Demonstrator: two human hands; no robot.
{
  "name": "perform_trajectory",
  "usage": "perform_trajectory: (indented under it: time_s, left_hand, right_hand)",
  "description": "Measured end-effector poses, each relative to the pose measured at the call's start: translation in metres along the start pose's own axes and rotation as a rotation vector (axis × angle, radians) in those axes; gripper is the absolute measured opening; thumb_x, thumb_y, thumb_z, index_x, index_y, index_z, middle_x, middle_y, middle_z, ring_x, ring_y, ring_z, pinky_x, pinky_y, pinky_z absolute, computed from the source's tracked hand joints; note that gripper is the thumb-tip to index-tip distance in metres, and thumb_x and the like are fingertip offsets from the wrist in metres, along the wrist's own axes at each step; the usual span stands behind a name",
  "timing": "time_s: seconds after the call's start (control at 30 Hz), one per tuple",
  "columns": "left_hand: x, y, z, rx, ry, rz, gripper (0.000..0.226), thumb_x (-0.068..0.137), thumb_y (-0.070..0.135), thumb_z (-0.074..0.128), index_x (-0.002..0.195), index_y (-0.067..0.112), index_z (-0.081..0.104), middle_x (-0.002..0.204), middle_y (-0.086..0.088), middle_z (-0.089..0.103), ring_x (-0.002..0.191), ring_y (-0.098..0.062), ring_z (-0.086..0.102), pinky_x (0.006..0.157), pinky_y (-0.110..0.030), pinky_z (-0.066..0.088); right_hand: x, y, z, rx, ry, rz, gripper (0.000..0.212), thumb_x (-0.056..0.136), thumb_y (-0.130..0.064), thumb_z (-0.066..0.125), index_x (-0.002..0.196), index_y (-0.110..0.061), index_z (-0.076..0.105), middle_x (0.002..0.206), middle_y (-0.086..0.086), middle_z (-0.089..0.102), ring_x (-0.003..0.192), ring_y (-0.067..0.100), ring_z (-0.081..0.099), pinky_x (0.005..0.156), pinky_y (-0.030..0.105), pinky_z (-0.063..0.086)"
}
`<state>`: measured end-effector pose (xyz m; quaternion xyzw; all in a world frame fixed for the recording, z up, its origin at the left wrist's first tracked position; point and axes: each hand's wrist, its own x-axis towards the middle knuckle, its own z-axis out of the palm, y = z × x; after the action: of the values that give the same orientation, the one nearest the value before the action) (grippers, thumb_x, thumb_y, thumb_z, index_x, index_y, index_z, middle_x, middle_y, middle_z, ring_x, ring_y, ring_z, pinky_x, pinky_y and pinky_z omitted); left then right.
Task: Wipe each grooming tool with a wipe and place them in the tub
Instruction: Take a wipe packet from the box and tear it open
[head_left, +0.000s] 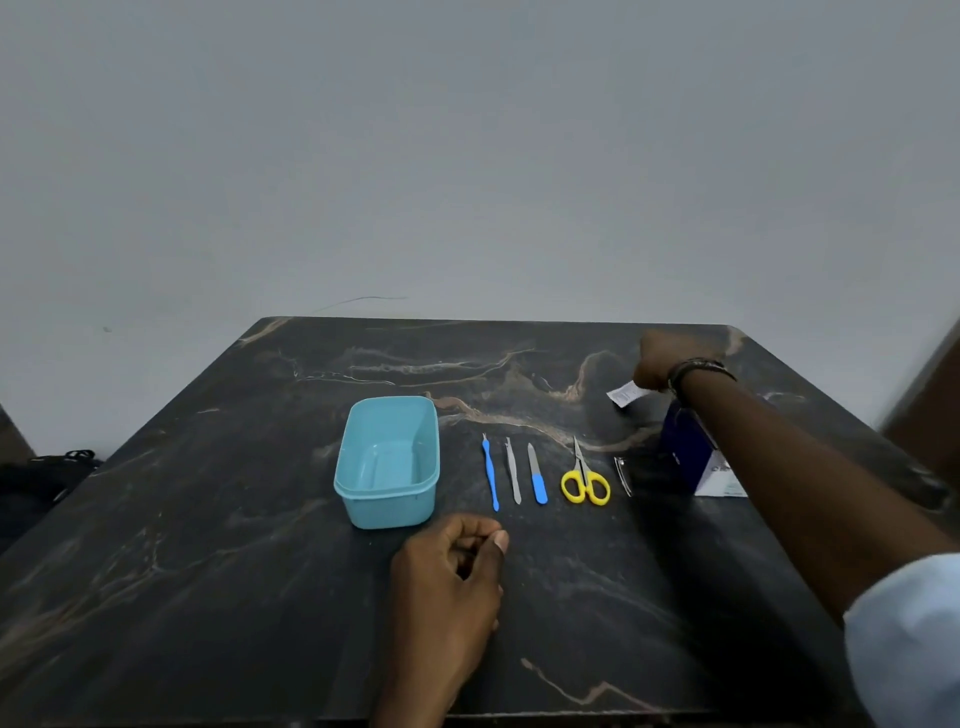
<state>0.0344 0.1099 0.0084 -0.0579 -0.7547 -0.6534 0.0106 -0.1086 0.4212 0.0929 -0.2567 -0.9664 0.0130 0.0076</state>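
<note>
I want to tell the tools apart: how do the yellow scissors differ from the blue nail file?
The yellow scissors have two looped yellow handles and metal blades; the blue nail file is one straight strip with a blue grip. The scissors lie to the right of the file. Both lie flat on the table, tips pointing away, untouched.

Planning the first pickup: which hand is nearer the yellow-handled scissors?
Left. The left hand rests on the table just in front of the yellow-handled scissors, slightly left; the right hand is farther back-right, pinching a small white sachet.

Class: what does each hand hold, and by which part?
The right hand pinches a small white wipe sachet by its right end. The left hand holds nothing.
</note>
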Motion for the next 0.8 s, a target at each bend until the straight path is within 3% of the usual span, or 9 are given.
perform_trajectory:
  time_s: [0.2, 0.33, 0.43, 0.5, 0.67, 0.8]
  left_hand:
    - [-0.001, 0.002, 0.001, 0.039, 0.008, -0.001, 0.009, 0.085, 0.015, 0.068, 0.078, 0.020, 0.070, 0.054, -0.001, 0.066, 0.040, -0.007, 0.056, 0.039, -0.022, 0.045]
    - [-0.003, 0.002, 0.002, 0.046, 0.039, 0.006, 0.010, 0.085, 0.013, 0.068, 0.077, 0.017, 0.069, 0.058, -0.002, 0.067, 0.041, -0.009, 0.057, 0.039, -0.026, 0.047]
    - [-0.005, 0.003, 0.002, 0.065, 0.054, 0.013, 0.011, 0.086, 0.013, 0.067, 0.076, 0.017, 0.069, 0.056, -0.001, 0.066, 0.040, -0.009, 0.056, 0.039, -0.025, 0.047]
    - [-0.004, 0.002, 0.003, 0.078, 0.057, 0.011, 0.011, 0.086, 0.013, 0.067, 0.075, 0.017, 0.069, 0.054, -0.001, 0.065, 0.039, -0.010, 0.056, 0.039, -0.025, 0.047]
    - [0.001, 0.002, 0.006, 0.175, 0.064, 0.031, 0.011, 0.088, 0.016, 0.064, 0.079, 0.020, 0.066, 0.064, 0.000, 0.066, 0.045, -0.012, 0.060, 0.038, -0.026, 0.049]
    - [0.013, 0.006, 0.015, 0.457, 0.083, 0.109, 0.019, 0.090, 0.023, 0.060, 0.073, 0.018, 0.062, 0.060, 0.002, 0.062, 0.050, -0.015, 0.060, 0.048, -0.036, 0.054]
  right_hand:
    - [-0.034, -0.007, -0.014, -0.078, 0.251, -0.029, 0.013, 0.077, -0.006, 0.056, 0.076, -0.013, 0.045, 0.069, 0.005, 0.048, 0.076, 0.030, 0.056, 0.082, 0.042, 0.050]
    - [-0.041, 0.001, -0.008, -0.129, 0.244, -0.044, 0.011, 0.077, -0.009, 0.056, 0.085, -0.017, 0.054, 0.086, 0.008, 0.059, 0.091, 0.032, 0.064, 0.079, 0.040, 0.051]
    - [-0.045, 0.006, -0.009, -0.095, 0.256, -0.043, 0.014, 0.076, -0.008, 0.058, 0.089, -0.015, 0.058, 0.092, 0.010, 0.065, 0.091, 0.032, 0.064, 0.076, 0.039, 0.050]
    - [-0.047, 0.009, -0.014, 0.011, 0.287, -0.060, 0.010, 0.075, -0.006, 0.059, 0.083, -0.011, 0.054, 0.089, 0.012, 0.063, 0.085, 0.034, 0.062, 0.071, 0.036, 0.048]
    - [-0.073, 0.009, -0.014, 0.552, 0.376, -0.298, 0.006, 0.081, -0.012, 0.070, 0.086, -0.012, 0.074, 0.083, 0.006, 0.072, 0.075, 0.018, 0.064, 0.068, 0.031, 0.054]
    - [-0.107, -0.005, 0.009, 0.797, 0.412, -0.437, 0.019, 0.082, -0.016, 0.073, 0.100, -0.014, 0.069, 0.076, -0.001, 0.065, 0.058, 0.006, 0.055, 0.057, 0.017, 0.046]
